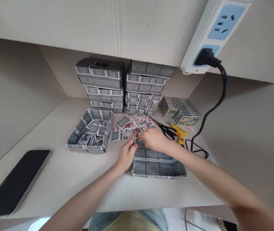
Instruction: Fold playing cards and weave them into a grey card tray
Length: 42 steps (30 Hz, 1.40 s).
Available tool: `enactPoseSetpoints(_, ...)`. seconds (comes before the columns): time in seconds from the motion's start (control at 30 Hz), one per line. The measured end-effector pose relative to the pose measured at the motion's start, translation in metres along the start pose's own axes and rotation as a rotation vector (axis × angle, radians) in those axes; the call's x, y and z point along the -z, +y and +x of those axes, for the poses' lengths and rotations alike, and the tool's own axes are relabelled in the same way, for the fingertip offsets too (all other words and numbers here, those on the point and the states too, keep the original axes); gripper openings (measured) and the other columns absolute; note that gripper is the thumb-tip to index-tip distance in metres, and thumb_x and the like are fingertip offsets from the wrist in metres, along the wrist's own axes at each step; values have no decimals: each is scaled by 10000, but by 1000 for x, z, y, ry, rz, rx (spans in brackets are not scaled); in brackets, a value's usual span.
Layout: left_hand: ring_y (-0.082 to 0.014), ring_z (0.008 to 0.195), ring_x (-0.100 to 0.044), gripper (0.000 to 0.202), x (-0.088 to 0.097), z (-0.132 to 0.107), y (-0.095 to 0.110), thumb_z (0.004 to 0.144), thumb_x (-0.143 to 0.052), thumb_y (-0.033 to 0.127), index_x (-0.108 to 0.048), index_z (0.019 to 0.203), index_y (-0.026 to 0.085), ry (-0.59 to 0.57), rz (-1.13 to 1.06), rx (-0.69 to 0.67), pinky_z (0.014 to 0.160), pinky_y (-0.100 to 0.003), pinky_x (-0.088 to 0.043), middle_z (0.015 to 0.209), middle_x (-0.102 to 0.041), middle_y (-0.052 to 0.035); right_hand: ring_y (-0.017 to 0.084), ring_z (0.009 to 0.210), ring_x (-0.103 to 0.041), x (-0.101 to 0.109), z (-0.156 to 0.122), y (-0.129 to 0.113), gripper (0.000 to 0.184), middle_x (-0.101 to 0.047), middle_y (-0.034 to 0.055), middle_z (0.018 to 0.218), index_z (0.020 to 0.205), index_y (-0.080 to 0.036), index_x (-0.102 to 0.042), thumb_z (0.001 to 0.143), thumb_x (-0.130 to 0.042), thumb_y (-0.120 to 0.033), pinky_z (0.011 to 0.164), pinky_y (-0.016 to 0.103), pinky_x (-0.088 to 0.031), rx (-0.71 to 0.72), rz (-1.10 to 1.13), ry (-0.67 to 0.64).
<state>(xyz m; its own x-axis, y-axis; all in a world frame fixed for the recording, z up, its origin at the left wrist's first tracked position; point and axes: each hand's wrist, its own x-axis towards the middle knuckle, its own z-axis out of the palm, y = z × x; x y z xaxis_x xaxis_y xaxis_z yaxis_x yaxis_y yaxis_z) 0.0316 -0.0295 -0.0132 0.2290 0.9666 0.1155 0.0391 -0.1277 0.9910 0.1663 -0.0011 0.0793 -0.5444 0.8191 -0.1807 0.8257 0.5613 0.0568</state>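
Observation:
A flat sheet of joined playing cards (158, 163), grey backs up, lies on the desk in front of me. My left hand (126, 156) pinches its far left corner, fingers closed on the cards. My right hand (154, 139) rests closed over the sheet's far edge, beside the left hand's fingertips. Loose playing cards (129, 125) lie scattered just beyond both hands.
An open card-made tray (75, 137) holding loose cards sits to the left. Stacks of finished card trays (122, 86) stand at the back. Card packs (181, 111), scissors (167, 130) and a yellow glue gun (180, 133) lie right. A dark phone (14, 183) lies at the near left. A power strip (213, 32) hangs above.

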Motion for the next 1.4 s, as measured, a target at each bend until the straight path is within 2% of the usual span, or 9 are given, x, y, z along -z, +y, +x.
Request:
enactPoseSetpoints(0.2,-168,1190,-348,438,-2,1,2,769,-404,213,-429,1204,181,12,18,-8,1014,-321,-226,1270,-423,-38,224,747,-605,-5,-1,-3,244,-655,146,767,836,-127,-659,771,-429,-176,627,271,-391,-52,1,9)
enactPoseSetpoints(0.33,-165,1142,-400,407,-1,1,7,747,-442,215,-475,1152,189,27,63,-35,990,-305,-258,1225,-473,-37,199,751,-601,-1,-8,7,287,-665,90,763,835,-189,-662,816,-417,-336,634,255,-388,-52,158,34)
enactPoseSetpoints(0.47,-171,988,-509,379,0,2,8,722,-467,220,-496,1098,175,-13,31,19,870,-296,-373,1089,-562,-48,173,761,-591,-1,-25,28,309,-661,42,844,947,-223,-626,722,-544,-418,637,233,-392,-40,332,105)
enactPoseSetpoints(0.53,-173,909,-536,329,0,3,7,721,-460,229,-531,1033,154,-45,43,36,811,-290,-403,992,-598,-52,176,752,-588,-8,-33,36,326,-659,42,837,933,-214,-632,665,-609,-398,629,230,-391,-77,333,98)
enactPoseSetpoints(0.73,-158,804,-539,267,-5,3,0,718,-460,258,-557,940,148,5,201,-13,740,-276,-415,869,-610,-38,164,709,-586,-39,-36,35,193,-653,50,707,756,-189,-664,755,-513,-308,615,229,-376,-260,256,110)
enactPoseSetpoints(1.0,-128,704,-548,206,-2,5,8,663,-489,208,-592,835,163,110,248,-42,662,-239,-424,769,-620,-5,130,611,-564,-44,-31,35,169,-648,23,658,747,-174,-658,682,-608,-321,589,214,-372,-199,448,266)
enactPoseSetpoints(1.13,-132,732,-568,202,8,14,26,650,-478,147,-612,796,187,44,349,-128,695,-241,-430,792,-635,-6,120,615,-570,-41,-30,33,151,-658,23,677,747,-170,-664,719,-579,-291,595,204,-378,-112,573,303)
enactPoseSetpoints(1.27,-172,777,-585,258,15,28,45,652,-509,164,-624,868,245,-160,603,-212,725,-274,-421,858,-650,-7,116,629,-573,-38,-22,31,133,-664,20,690,753,-181,-669,738,-550,-239,609,201,-375,-73,573,315)
enactPoseSetpoints(1.4,-221,691,-588,150,15,45,57,646,-542,206,-658,728,254,-209,896,-215,687,-314,-398,671,-648,-40,115,633,-563,-35,-7,35,145,-657,17,697,764,-167,-660,712,-576,-273,603,196,-375,-7,625,293)
